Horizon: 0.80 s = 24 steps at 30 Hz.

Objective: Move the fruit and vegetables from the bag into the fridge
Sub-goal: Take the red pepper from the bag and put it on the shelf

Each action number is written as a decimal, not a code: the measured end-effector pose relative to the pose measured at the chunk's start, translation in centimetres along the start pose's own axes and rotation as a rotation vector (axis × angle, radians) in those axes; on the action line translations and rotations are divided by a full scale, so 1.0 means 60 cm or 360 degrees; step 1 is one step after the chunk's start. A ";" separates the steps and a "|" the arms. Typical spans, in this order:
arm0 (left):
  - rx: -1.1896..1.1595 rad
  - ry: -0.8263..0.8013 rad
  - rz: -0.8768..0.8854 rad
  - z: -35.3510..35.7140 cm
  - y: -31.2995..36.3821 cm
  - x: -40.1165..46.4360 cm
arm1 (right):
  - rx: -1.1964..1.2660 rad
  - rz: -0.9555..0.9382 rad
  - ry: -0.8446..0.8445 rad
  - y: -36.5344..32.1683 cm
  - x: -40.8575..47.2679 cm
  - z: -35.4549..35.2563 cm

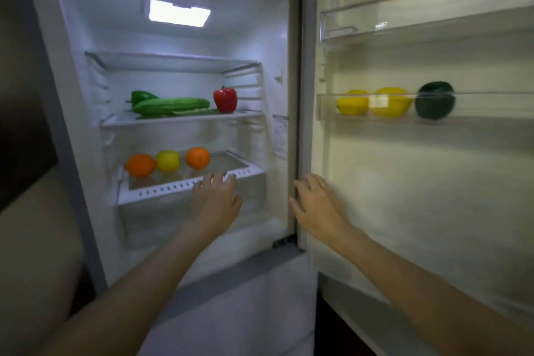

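White plastic everywhere, the fridge (72, 130) is wide open and lit from the top. Starting left of centre, the middle shelf (179, 121) has a green pepper (141, 96) at the back left, a cucumber (171, 104) lying lengthwise in front of it, and a red pepper (225, 99) standing upright at the right end, apart from the cucumber. One shelf down, lower shelf (185, 185) carries an orange (140, 165) at the left, a yellow fruit (168, 161) just beside it, and a second orange (198, 158) a bit further right.

Left hand (215, 199) is at centre frame, fingers straight and spread, tips at the front edge of that lower shelf, holding nothing. Right hand (315, 202) is just right of it, near the hinge side where the cabinet meets the door, fingers loose and spread, also holding nothing. It's a bit blurred, so I can't tell if it touches the edge.

Over on the right, the door (433, 196) has a clear rack (491, 105) with two yellow fruits, one (353, 102) small and one (390, 102) bigger, touching, then a dark green round thing (435, 100) just beside them. Upper door bin (419, 17) sits at the upper right.
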<state>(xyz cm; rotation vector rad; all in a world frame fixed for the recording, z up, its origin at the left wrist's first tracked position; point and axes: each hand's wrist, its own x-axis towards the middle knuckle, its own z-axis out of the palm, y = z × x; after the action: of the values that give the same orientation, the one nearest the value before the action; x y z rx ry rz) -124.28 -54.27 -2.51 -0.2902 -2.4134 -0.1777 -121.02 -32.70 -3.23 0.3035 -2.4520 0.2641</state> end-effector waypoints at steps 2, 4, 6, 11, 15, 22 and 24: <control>-0.0072 -0.0060 0.0025 -0.010 0.023 -0.033 | -0.0014 0.0078 -0.0004 0.000 -0.048 -0.025; -0.0125 -0.0150 0.0062 -0.022 0.049 -0.068 | -0.0099 0.0135 -0.0030 0.002 -0.098 -0.051; -0.0168 -0.0217 0.0139 -0.029 0.078 -0.103 | -0.0164 0.0216 -0.0070 0.012 -0.152 -0.077; -0.0291 -0.0194 0.0311 -0.052 0.158 -0.155 | -0.0282 0.0441 -0.0103 0.052 -0.268 -0.157; -0.0413 -0.0213 0.0479 -0.078 0.245 -0.190 | -0.0348 0.0609 -0.0099 0.096 -0.356 -0.234; -0.0672 -0.0270 0.0778 -0.122 0.471 -0.278 | -0.0471 0.0893 -0.0058 0.174 -0.551 -0.398; -0.0768 -0.0257 0.0900 -0.146 0.557 -0.304 | -0.0545 0.0966 -0.0041 0.196 -0.614 -0.451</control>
<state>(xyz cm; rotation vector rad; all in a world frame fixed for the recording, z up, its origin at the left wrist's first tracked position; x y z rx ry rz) -96.81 -26.75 -6.21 -1.2232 -2.3085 -0.4889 -80.48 -8.83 -6.73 -0.5951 -2.5011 0.0870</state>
